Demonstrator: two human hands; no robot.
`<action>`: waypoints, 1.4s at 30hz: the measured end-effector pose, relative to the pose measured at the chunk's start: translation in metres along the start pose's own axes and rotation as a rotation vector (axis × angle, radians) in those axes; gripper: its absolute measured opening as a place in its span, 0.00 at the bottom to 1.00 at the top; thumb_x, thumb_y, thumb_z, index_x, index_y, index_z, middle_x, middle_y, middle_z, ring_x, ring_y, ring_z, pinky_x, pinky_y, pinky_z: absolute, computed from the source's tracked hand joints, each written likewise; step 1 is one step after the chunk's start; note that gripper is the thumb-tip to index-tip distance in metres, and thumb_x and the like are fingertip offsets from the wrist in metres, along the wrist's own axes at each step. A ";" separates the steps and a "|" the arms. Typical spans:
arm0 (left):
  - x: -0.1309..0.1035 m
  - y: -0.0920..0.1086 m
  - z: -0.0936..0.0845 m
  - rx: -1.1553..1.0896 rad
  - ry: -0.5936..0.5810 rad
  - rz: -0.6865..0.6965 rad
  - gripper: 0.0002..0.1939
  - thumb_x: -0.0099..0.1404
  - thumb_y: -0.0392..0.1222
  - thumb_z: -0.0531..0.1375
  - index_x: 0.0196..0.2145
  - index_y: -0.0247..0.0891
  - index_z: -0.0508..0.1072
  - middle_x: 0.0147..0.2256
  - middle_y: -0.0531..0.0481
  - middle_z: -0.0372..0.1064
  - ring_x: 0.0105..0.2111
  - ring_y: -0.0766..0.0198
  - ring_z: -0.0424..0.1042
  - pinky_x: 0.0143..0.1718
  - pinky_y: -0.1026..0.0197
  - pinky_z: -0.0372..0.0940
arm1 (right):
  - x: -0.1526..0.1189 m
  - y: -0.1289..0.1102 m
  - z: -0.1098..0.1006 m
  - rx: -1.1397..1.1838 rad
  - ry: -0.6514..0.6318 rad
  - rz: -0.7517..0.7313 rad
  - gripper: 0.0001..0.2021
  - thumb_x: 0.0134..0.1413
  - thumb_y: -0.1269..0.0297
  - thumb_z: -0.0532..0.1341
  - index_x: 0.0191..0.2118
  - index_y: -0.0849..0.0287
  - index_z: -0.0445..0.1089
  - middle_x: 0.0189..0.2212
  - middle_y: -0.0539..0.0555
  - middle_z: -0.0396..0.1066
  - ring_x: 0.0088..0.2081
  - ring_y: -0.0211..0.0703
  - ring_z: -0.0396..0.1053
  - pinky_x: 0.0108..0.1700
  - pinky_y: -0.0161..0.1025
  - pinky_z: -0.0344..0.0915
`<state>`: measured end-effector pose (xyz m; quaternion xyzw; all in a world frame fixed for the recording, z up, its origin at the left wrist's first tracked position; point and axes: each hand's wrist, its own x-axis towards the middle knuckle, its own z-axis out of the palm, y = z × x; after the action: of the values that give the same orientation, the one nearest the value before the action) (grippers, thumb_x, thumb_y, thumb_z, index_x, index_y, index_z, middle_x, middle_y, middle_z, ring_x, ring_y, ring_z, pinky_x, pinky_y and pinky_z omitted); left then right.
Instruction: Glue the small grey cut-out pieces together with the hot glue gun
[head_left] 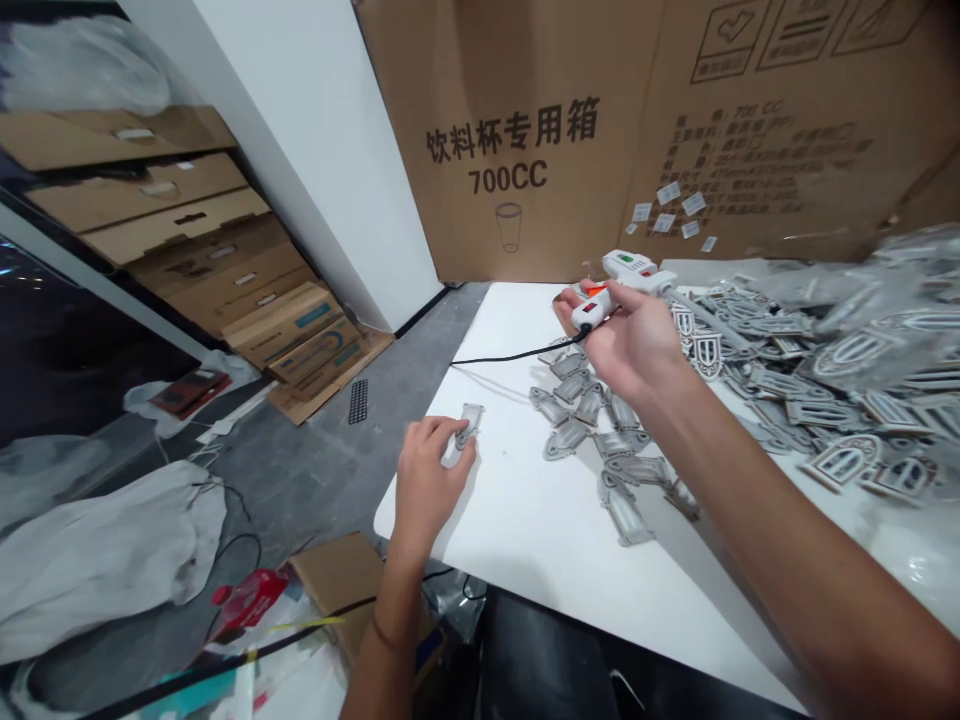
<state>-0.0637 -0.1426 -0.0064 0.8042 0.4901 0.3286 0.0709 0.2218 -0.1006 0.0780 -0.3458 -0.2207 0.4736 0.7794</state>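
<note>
My left hand pinches a small grey flat piece between thumb and fingertips, low over the white table's left part. My right hand, palm turned up, is closed around a white hot glue gun with an orange trigger and a green switch. Its black cord runs left across the table edge. Below the right hand lie several similar grey bracket-like pieces, loosely spread. Right of the right forearm is a large heap of shield-shaped pieces, some of them in clear plastic.
A big cardboard box stands behind the white table, with small white labels stuck on it. Stacked cartons stand at the left. On the floor are a white sack and an open carton near the table's front.
</note>
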 end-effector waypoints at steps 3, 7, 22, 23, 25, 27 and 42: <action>0.009 -0.001 0.005 0.038 -0.022 0.003 0.10 0.71 0.42 0.64 0.49 0.45 0.81 0.45 0.46 0.75 0.46 0.51 0.72 0.51 0.50 0.68 | 0.002 -0.003 -0.001 0.085 0.063 0.048 0.02 0.65 0.66 0.56 0.42 0.52 0.63 0.47 0.56 0.70 0.48 0.47 0.77 0.46 0.52 0.82; 0.040 0.003 0.026 0.015 -0.078 -0.027 0.10 0.69 0.42 0.65 0.47 0.44 0.82 0.40 0.49 0.74 0.35 0.59 0.73 0.44 0.54 0.70 | 0.002 -0.006 -0.001 0.093 0.069 0.025 0.01 0.67 0.63 0.58 0.42 0.51 0.64 0.50 0.56 0.69 0.48 0.48 0.78 0.45 0.53 0.83; 0.050 0.047 0.040 -0.239 -0.362 0.334 0.22 0.73 0.30 0.55 0.59 0.48 0.75 0.60 0.45 0.74 0.61 0.55 0.72 0.63 0.46 0.70 | -0.005 -0.018 0.005 0.006 -0.034 0.016 0.05 0.66 0.61 0.58 0.45 0.51 0.63 0.57 0.55 0.70 0.46 0.43 0.77 0.46 0.45 0.81; 0.047 0.050 0.037 -0.196 -0.380 0.383 0.23 0.73 0.29 0.55 0.60 0.50 0.75 0.62 0.46 0.73 0.63 0.54 0.70 0.63 0.44 0.69 | -0.008 -0.018 0.007 -0.047 -0.053 0.010 0.05 0.66 0.60 0.59 0.45 0.51 0.64 0.58 0.55 0.71 0.45 0.42 0.77 0.45 0.44 0.80; 0.042 0.051 0.030 -0.108 -0.358 0.408 0.19 0.73 0.32 0.58 0.56 0.50 0.77 0.60 0.47 0.75 0.62 0.51 0.72 0.61 0.43 0.70 | -0.011 -0.019 0.009 -0.167 -0.094 0.004 0.07 0.65 0.58 0.60 0.46 0.51 0.65 0.58 0.54 0.72 0.43 0.41 0.76 0.43 0.41 0.78; 0.036 0.046 0.022 -0.038 -0.307 0.364 0.10 0.72 0.39 0.63 0.49 0.47 0.79 0.56 0.45 0.77 0.56 0.49 0.75 0.57 0.44 0.71 | -0.013 -0.018 0.008 -0.304 -0.161 -0.011 0.10 0.64 0.56 0.62 0.47 0.52 0.67 0.55 0.55 0.75 0.39 0.40 0.75 0.40 0.39 0.76; 0.000 -0.010 -0.006 0.005 -0.014 0.045 0.08 0.74 0.40 0.61 0.44 0.47 0.81 0.48 0.48 0.79 0.49 0.53 0.77 0.52 0.50 0.70 | -0.031 0.012 -0.005 -1.421 -0.907 -0.072 0.17 0.69 0.48 0.57 0.34 0.55 0.68 0.38 0.54 0.74 0.41 0.49 0.70 0.44 0.42 0.64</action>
<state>-0.0745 -0.1387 -0.0064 0.8175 0.4723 0.3231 0.0651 0.2043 -0.1257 0.0650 -0.5230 -0.7687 0.2899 0.2270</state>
